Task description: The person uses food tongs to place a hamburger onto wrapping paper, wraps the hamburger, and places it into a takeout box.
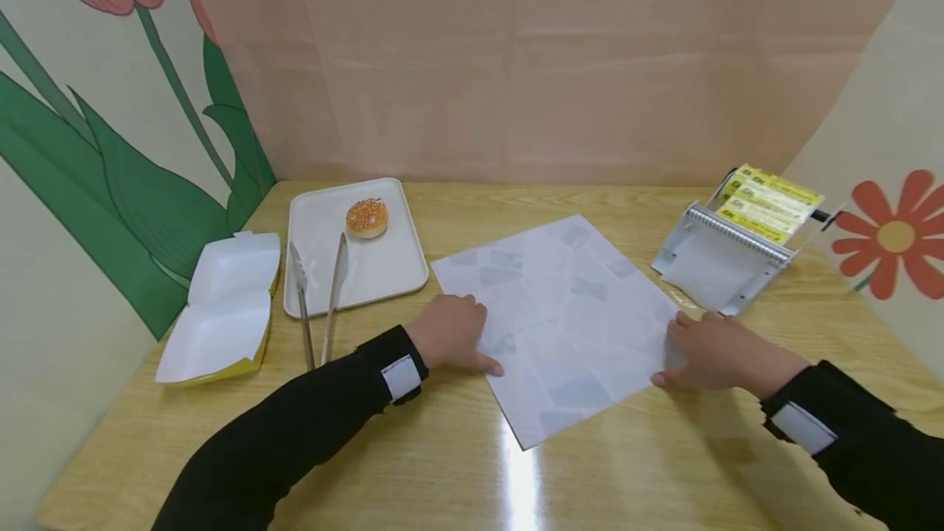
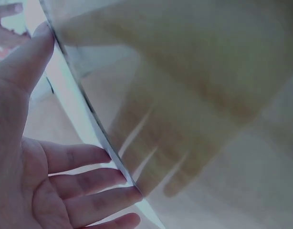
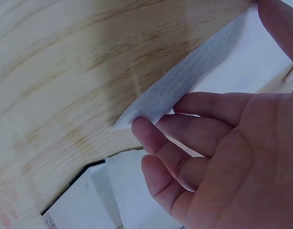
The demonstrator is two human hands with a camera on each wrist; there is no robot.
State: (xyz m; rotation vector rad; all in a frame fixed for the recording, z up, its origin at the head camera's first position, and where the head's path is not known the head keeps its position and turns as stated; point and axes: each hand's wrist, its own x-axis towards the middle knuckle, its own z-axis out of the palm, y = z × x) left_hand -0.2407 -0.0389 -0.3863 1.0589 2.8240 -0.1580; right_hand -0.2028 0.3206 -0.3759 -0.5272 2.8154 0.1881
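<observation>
A square of thin white paper (image 1: 560, 326) with faint grey print lies turned cornerwise between the two hands. Along its left edge, my left hand (image 1: 453, 333) touches with thumb and fingertips; the left wrist view shows that hand's fingers (image 2: 89, 181) fairly straight along the thin edge. At the opposite edge is my right hand (image 1: 711, 351), thumb on the near side and fingers farther back. Seen from the right wrist, its fingertips (image 3: 144, 129) meet a slightly raised paper corner (image 3: 156, 98), the fingers loosely bent. The paper's underside is mostly hidden.
Left of the paper, a white tray (image 1: 401, 256) holds a sesame bun (image 1: 367, 218), with metal tongs (image 1: 333, 293) leaning over its rim. An opened white and yellow box (image 1: 221, 301) stands farther left. A label dispenser (image 1: 726, 248) with a yellow label strip sits beyond my right hand.
</observation>
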